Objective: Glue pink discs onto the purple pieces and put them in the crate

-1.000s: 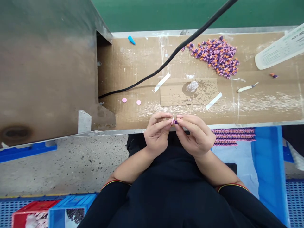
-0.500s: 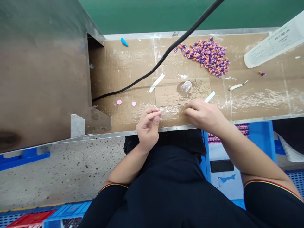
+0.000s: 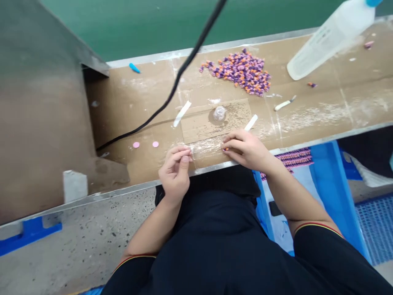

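My right hand [image 3: 245,149] rests just above the cardboard-covered bench top [image 3: 322,110], its fingertips pinched on a small purple and orange piece [image 3: 226,149]. My left hand [image 3: 175,174] is near the bench's front edge, fingers curled together. Anything in them is hidden. Two pink discs [image 3: 136,144] lie to its left. Behind my hands is a cardboard patch [image 3: 199,131] with a small transparent plastic cup [image 3: 220,113] on it. A heap of similar purple and orange pieces [image 3: 239,71] lies further back.
A black cable [image 3: 172,92] crosses above the bench. A metal panel [image 3: 39,123] stands at the left. A translucent plastic bottle [image 3: 328,41] lies at the back right, near a small white-handled tool [image 3: 284,104]. A blue crate [image 3: 334,192] sits below the front edge.
My hands have moved apart since a second ago, with the right hand now further right. The whole view has swung and tilted, shifting the bench leftward, and the bottle shows more fully.
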{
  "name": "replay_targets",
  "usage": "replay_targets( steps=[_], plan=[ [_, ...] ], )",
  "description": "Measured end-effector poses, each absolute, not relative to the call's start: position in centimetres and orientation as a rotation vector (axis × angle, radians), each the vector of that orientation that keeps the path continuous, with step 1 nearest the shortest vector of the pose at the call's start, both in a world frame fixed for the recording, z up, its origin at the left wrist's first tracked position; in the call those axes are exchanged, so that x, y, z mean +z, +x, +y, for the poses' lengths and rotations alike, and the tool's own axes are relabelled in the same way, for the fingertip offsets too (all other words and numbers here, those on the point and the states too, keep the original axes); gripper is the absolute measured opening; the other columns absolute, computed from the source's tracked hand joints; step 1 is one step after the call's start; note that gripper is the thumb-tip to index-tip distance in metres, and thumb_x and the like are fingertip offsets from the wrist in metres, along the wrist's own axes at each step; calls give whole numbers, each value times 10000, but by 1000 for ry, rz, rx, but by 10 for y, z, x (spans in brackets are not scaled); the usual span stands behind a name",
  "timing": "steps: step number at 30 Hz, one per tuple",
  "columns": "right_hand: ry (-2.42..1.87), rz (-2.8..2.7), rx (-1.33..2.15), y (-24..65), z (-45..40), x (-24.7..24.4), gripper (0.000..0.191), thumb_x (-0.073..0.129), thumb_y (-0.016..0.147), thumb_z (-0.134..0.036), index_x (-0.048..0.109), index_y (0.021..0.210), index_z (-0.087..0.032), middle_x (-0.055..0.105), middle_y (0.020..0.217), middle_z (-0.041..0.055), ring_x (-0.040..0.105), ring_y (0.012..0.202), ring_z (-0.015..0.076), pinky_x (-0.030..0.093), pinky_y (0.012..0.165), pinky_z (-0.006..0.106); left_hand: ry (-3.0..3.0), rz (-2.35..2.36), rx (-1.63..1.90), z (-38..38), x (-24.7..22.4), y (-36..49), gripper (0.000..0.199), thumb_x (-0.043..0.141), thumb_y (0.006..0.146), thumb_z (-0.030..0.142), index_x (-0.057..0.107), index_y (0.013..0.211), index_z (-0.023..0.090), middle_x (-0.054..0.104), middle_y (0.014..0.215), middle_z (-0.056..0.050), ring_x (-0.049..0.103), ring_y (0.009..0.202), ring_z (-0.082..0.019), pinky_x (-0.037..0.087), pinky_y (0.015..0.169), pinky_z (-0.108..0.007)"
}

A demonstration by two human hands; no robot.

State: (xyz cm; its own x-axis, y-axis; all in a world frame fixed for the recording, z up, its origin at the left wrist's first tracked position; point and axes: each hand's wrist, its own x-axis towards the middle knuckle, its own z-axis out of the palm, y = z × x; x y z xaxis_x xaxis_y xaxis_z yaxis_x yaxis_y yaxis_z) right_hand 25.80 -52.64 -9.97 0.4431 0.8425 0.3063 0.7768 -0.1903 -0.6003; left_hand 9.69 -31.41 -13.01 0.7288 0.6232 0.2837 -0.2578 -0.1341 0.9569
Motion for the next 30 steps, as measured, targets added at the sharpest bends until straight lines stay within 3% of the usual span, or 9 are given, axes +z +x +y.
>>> replay_targets(
  steps=[4,7,11,13,15,19,30],
  plan=[
    [-2080,-797,40,258,-598,-98,139,681,1082,-360,783,1095,-267,829,1114,70,802,1025,231,674,885,379,1542,352,788,-315,-120,105,65,818,971,272,877,976,244,770,1033,-83,731,854,-162,599,668,-271],
    [-2235,-144,-170,256,-691,-110,256,709,1045,-486,746,1139,-251,825,1020,64,804,905,227,678,825,373,1545,319,836,-319,-114,118,51,850,899,240,880,938,252,776,964,-74,718,778,-167,554,589,-276],
    [-2505,447,-46,248,-790,-147,334,642,1021,-513,732,1075,-196,817,928,103,776,806,242,662,789,391,1584,323,828,-330,-112,137,98,849,826,233,881,908,275,777,923,-53,701,697,-157,547,554,-294],
    [-2574,527,105,246,-812,-169,279,660,993,-433,765,994,-175,818,852,117,778,785,256,649,811,395,1590,358,836,-335,-111,146,105,847,754,249,871,854,271,775,873,-45,682,645,-161,528,506,-296],
    [-2637,559,255,246,-820,-186,192,671,955,-313,799,953,-169,839,862,129,807,879,270,629,899,379,1571,385,856,-339,-110,153,124,832,672,253,858,792,269,766,812,-38,653,585,-162,492,449,-285],
    [-2747,558,486,249,-825,-208,245,641,907,-151,841,1049,-167,876,997,131,816,1066,263,581,989,321,1516,422,842,-343,-107,161,145,817,602,242,855,736,280,754,763,-43,631,538,-165,465,419,-283],
    [-2890,516,707,249,-833,-223,263,628,960,-136,834,1121,-158,874,1023,129,817,1040,251,560,908,277,1565,450,856,-342,-112,165,122,841,592,288,825,704,243,742,728,-39,617,512,-157,454,391,-260]
  ],
)
